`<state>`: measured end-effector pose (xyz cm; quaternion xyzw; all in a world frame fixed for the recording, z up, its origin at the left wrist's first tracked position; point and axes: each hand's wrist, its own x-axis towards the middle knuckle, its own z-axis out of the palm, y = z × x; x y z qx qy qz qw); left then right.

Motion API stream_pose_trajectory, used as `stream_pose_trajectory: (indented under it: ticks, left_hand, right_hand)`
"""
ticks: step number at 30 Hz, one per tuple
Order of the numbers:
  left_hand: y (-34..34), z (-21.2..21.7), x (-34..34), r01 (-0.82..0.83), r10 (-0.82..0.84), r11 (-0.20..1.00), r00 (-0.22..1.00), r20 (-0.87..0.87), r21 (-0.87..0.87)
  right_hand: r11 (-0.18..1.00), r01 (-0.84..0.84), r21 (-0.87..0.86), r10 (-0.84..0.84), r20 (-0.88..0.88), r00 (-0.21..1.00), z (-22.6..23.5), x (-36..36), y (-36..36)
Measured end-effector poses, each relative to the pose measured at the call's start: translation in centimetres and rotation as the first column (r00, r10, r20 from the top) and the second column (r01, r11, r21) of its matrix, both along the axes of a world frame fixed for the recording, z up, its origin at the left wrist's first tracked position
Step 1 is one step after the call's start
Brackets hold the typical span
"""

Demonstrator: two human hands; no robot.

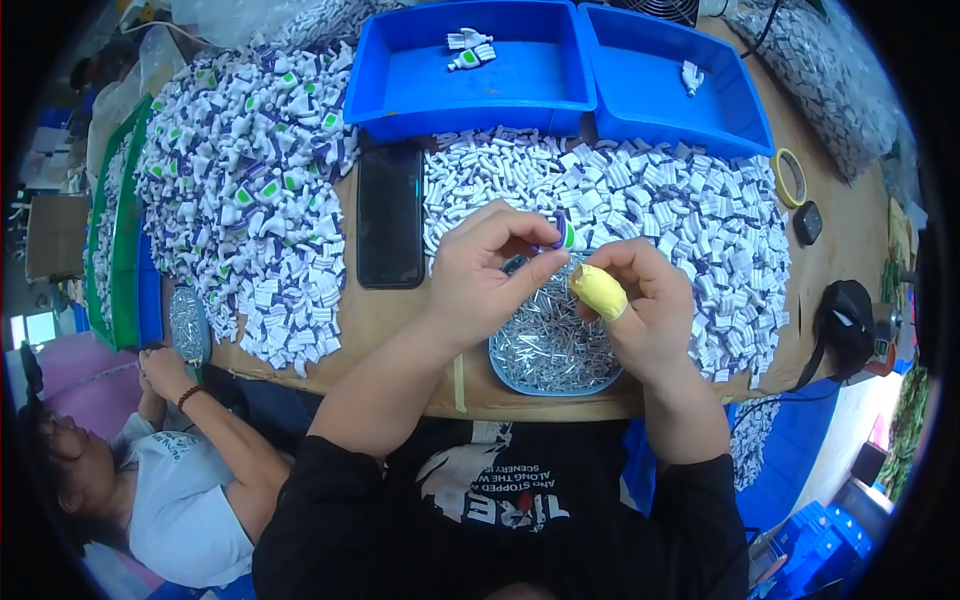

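Note:
My left hand (484, 262) is closed in a pinch on a small white, purple and green plastic figure part (567, 232). To its right, my right hand (648, 305) has its fingers curled in toward the thumb, which is wrapped in yellow tape (600, 292). Anything between those fingertips is too small or hidden to make out. Both hands hover over a light-blue tub (500, 378) of thin metal pins (560, 345), partly covering it. Just beyond lie a heap of small white limb-like parts (490, 180) and a heap of white-and-purple striped parts (735, 250).
Two blue trays (470, 112) (690, 135) at the back hold a few assembled figures. A black phone (391, 220) lies beside a large heap of figure parts (250, 180). A tape roll (790, 178) and black pouch (846, 325) sit right. Another person (190, 480) sits at left.

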<state>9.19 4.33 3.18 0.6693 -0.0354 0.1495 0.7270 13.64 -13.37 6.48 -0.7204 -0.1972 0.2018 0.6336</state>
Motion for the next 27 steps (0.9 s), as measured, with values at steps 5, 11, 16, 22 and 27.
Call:
stream_pose_trajectory:
  ticks: [5, 11, 16, 22, 27]
  left_hand:
    - [-0.09, 0.59, -0.06, -0.011, 0.005, 0.976, 1.0, 0.03, 0.219]
    - [0.05, 0.64, 0.14, -0.072, 0.042, 0.914, 0.995, 0.085, 0.398]
    - [-0.31, 0.56, 0.2, -0.131, 0.004, 0.877, 0.964, 0.266, 0.463]
    - [0.44, 0.6, 0.17, -0.107, -0.088, 0.863, 0.931, 0.354, 0.494]
    - [0.16, 0.89, -0.27, -0.187, 0.033, 0.865, 0.947, 0.319, 0.466]
  right_hand:
    - [0.998, 0.05, 0.04, -0.049, -0.023, 0.999, -0.12, 0.18, 0.25]
    - [0.998, 0.061, -0.019, -0.061, 0.017, 0.998, -0.1, 0.07, 0.55]
    - [0.984, 0.08, 0.156, -0.053, -0.172, 0.984, -0.5, 0.18, 0.14]
    - [0.98, 0.045, 0.192, -0.004, -0.205, 0.979, -0.13, 0.02, 0.17]
    - [0.993, -0.011, 0.119, 0.01, 0.008, 1.0, -0.39, -0.06, 0.03]
